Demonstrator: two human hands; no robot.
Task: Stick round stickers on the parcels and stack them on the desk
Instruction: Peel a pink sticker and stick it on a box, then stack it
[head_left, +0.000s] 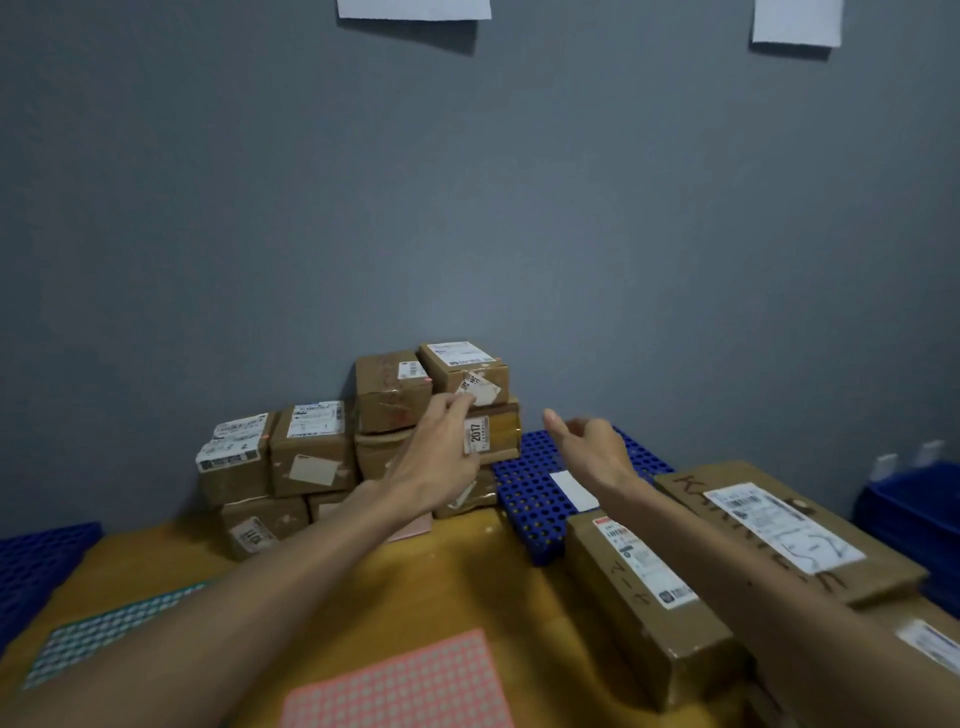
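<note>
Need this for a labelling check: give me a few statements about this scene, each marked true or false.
1. The parcel stack stands against the grey wall. True.
2. The right hand holds a parcel. False: it holds nothing, its fingers loosely curled.
3. A pink sticker sheet lies on the desk, nearest the camera. True.
4. The left hand lies flat on the desk. False: it reaches out to the stack's upper parcels.
</note>
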